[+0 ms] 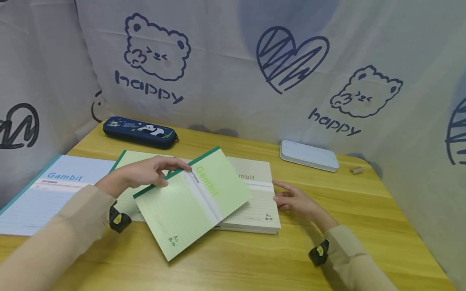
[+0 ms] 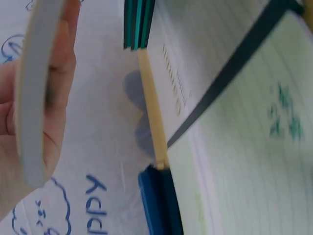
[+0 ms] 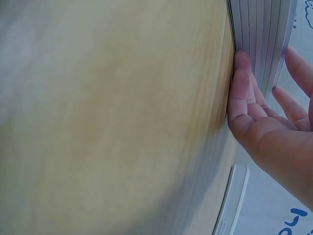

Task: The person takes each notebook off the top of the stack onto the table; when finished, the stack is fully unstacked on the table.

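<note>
The green Gambit notebook point(image 1: 191, 202) lies nearest to the person, tilted, with its far right part resting on top of the stack of cream notebooks point(image 1: 260, 202) on the wooden table point(image 1: 255, 258). This green notebook serves as the landmark here. The left hand point(image 1: 145, 173) grips its dark green spine edge at the upper left, fingers curled over the cover and thumb at the edge. In the left wrist view the cover is blurred and only a part of it shows.

To the right of the green notebook, the right hand point(image 1: 295, 200) rests against the right side of the cream stack, fingers relaxed and nearly straight, grasping nothing. The right wrist view shows the fingertips point(image 3: 242, 73) touching the page edges.

To its left lies a blue Gambit notebook point(image 1: 43, 194), cut off by the picture edge. Another green notebook point(image 1: 136, 157) is mostly hidden behind the left hand.

Farther behind, to the left, lies a closed dark blue pencil case point(image 1: 140, 132) with a panda; its contents cannot be seen. Behind to the right is a flat white box point(image 1: 308, 155), closed also, and a small tan object point(image 1: 356, 170) too small to make out.
</note>
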Available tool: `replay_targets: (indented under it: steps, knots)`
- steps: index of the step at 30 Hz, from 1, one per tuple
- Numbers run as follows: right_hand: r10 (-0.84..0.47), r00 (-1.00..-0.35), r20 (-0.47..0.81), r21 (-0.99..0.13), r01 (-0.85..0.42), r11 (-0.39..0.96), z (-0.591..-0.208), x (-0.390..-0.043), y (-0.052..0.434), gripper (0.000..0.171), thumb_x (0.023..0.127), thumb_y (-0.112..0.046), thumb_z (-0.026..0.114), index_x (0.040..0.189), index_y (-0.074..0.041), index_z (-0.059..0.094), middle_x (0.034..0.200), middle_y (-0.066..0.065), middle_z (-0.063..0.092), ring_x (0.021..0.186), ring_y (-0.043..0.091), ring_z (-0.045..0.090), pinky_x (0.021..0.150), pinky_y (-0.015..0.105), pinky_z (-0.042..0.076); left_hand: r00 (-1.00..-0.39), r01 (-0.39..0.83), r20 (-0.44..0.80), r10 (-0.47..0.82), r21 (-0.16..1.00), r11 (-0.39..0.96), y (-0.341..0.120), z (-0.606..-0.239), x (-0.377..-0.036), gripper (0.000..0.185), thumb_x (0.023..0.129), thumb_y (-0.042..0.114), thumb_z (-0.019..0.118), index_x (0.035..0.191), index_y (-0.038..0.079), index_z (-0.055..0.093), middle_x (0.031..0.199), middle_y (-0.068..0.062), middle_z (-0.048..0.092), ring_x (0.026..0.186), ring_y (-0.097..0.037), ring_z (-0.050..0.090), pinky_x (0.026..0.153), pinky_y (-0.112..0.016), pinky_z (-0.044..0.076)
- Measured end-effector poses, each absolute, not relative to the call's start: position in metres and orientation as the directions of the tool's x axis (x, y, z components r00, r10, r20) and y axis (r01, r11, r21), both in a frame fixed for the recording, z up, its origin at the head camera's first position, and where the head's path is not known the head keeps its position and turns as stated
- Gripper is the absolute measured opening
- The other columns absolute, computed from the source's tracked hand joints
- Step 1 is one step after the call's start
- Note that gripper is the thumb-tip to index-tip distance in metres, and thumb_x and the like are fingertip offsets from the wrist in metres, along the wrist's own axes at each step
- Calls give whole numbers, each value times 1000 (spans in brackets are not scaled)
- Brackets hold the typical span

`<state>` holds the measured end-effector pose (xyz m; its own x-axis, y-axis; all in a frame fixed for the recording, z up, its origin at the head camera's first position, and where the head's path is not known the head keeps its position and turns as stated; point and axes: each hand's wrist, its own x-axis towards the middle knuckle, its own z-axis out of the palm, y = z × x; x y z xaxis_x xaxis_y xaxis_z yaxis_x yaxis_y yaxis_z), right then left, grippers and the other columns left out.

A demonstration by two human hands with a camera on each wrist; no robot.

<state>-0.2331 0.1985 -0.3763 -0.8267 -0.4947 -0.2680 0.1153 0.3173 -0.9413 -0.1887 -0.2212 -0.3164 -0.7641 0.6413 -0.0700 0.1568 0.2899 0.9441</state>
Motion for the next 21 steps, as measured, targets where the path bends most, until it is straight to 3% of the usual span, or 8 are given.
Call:
replay_targets:
  steps: [2,5,8,16,21]
  knots:
    - [-498,-825,-266,-942,113,317,-377,-233,199,64,88,-6,54,141,-1,19,106,18,52,85,17,56,73,29,48,-757,154,-77,649,944,291,-229,-312,-186,60,69,-21,41,126,-2,45,143,-22,18,119,-28,36,58,-26,42]
    - [-503,-823,-262,-944,110,311,-377,-233,199,64,88,-5,54,141,-1,18,105,18,52,85,17,57,73,29,48,-736,145,-87,671,948,282,-240,-307,-182,61,70,-20,40,127,-1,44,141,-24,20,95,-24,54,56,-26,44]
    - [-508,-821,-261,-945,110,308,-377,-233,199,64,88,-5,53,141,0,17,105,17,52,86,16,56,73,29,48,-708,144,-89,701,953,266,-251,-304,-178,61,71,-20,38,128,1,43,137,-25,27,75,-26,59,56,-28,47]
    - [-517,-815,-262,-946,110,305,-377,-233,199,64,89,-6,53,141,0,17,105,14,53,87,16,56,73,29,48,-655,223,-51,754,940,257,-280,-301,-160,63,72,-22,33,130,1,40,128,-18,41,76,-33,59,57,-36,51]
    - [-511,-819,-262,-946,112,304,-378,-234,198,64,88,-5,53,141,0,17,104,16,52,86,16,56,73,29,48,-643,216,-67,763,940,265,-291,-299,-148,65,71,-23,30,129,3,42,124,-20,43,74,-33,60,56,-40,51]
